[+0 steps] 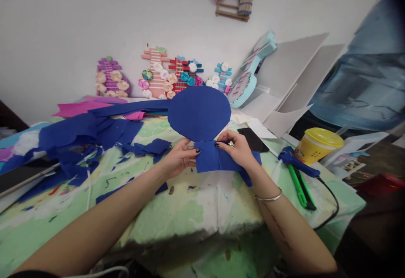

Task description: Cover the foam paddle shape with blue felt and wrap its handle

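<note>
White wall backs the counter. Blue oval stands upright above the counter, between front and rear edges, blue strip directly beneath. Left hand pinches the strip's left end; right hand pinches its upper edge. Glue gun and green cutter lie near the right edge.

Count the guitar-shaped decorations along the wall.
6 visible, left to right: purple one, peach one, red one, dark blue one, small light-blue one, large light-blue one. The blue disc in front may hide more.
</note>
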Tool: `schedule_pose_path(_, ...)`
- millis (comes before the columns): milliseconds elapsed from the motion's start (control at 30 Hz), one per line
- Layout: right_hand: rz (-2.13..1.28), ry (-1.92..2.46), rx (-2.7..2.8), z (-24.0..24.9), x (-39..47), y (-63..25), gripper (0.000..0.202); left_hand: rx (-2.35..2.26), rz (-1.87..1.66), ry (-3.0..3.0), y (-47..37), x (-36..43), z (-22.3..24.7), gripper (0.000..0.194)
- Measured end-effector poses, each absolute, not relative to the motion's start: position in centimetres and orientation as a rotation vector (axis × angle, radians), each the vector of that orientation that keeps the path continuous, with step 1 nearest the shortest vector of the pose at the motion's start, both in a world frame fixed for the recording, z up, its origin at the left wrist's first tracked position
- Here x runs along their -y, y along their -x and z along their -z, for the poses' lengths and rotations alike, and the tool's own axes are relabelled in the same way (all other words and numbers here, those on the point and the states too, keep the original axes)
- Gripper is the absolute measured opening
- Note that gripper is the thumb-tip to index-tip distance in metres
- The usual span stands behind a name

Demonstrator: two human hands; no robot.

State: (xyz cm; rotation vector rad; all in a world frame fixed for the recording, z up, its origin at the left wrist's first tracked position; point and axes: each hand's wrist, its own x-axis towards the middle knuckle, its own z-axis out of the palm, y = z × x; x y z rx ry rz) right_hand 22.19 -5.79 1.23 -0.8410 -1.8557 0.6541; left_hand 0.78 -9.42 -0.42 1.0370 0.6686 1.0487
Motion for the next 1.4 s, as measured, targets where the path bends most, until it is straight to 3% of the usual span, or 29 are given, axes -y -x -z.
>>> schedule_pose_path(267, -0.635, 0.822, 1.877, -0.6, 5.8, -21.7, 0.006, -0.608, -1.027, -1.025, -0.9, 9.5, 0.6, 0.051)
schedule_pose_path(500, -0.401, 0.894, 1.779, -0.8, 6.0, -21.9, 0.004, -0.653, -1.090, -1.030, -1.1, 9.6, 0.4, 0.052)
schedule_pose_path(667, -0.737, 0.854, 1.726, -1.0, 6.7, -21.5, 0.010, -0.687, -1.150, -1.008, -1.2, 9.5, 0.4, 0.050)
schedule_pose_path(867, -0.671, 0.886, 1.689, -1.3, 6.9, -21.6, 0.021, -0.729, -1.175, -1.011, -0.9, 9.2, 0.5, 0.049)
schedule_pose_path(1033, -0.873, 0.936, 1.768, -1.3, 7.2, -21.6, 0.034, -0.763, -1.175, -1.012, -0.8, 9.2, 0.4, 0.048)
schedule_pose_path(1267, -0.627, 1.002, 1.887, -0.5, 7.0, -21.0, 0.024, -0.801, -1.172, -1.057, -1.2, 9.5, 0.1, 0.052)
schedule_pose_path(1400, -0.885, 0.996, 1.864, -0.1, 6.7, -20.8, 0.025, -0.800, -1.167, -1.065, -1.4, 9.8, 0.0, 0.053)
